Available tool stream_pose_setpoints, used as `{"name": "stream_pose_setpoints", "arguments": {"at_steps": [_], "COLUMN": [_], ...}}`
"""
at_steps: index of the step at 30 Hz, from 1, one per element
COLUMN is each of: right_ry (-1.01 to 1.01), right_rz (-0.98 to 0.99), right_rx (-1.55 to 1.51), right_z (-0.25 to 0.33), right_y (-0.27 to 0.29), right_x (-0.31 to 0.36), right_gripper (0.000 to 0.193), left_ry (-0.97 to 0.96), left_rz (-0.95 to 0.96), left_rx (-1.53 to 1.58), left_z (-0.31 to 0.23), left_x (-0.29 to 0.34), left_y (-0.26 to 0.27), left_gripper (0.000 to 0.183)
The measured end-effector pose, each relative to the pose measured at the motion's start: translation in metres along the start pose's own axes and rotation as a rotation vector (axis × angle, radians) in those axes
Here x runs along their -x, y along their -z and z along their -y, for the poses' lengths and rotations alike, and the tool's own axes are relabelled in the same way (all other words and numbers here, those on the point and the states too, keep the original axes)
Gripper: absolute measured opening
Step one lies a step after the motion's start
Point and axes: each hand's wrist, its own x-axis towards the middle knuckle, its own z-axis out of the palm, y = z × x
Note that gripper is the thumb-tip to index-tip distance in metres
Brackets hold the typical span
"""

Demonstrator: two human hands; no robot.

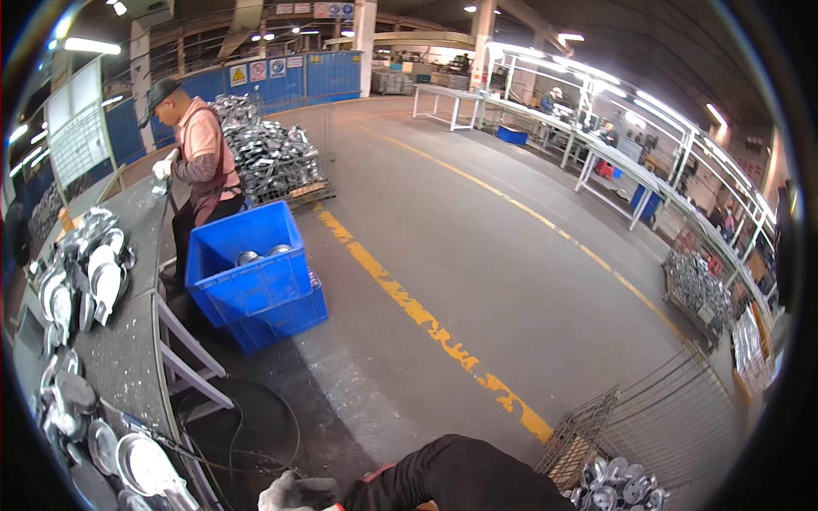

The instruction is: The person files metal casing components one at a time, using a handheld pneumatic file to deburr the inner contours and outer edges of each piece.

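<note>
left hand [294, 494]: gloved, low by floor, grip unclear | right hand: out of view | metal pans [141, 464] at surface [128, 349] near edge | advice: mind cable [256, 426] when reaching.

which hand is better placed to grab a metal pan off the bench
Right, likely: it is the only gloved hand in view, low in the picture, close beside the metal pans on the bench. The left hand is out of view.
</note>
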Motion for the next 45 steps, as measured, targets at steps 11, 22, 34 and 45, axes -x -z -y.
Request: {"name": "stream_pose_setpoints", "arguments": {"at_steps": [11,22,34,45], "right_ry": [0.049,0.28,0.484,-0.132], "right_rz": [1.074,1.181,-0.041,0.641], "right_rx": [-0.362,-0.313,0.017,0.463], "right_z": [0.013,0.022,-0.017,-0.073], "right_y": [-0.025,-0.074,-0.077,-0.058], "right_x": [-0.077,-0.066,-0.158,-0.298], "right_gripper": [0.046,0.031,0.025,0.071], "left_ry": [-1.185,-1.08,-0.725,-0.827], "left_rz": [-0.262,0.171,-0.919,-1.192], "left_rx": [0.803,0.478,0.001,-2.231], "left_z": [-0.064,-0.025,-0.04,-0.154], "left_x": [0.092,0.113,0.152,0.042], "left_y": [-0.012,-0.032,0.064,0.174], "left_gripper": [0.072,0.117,0.033,0.044]}}
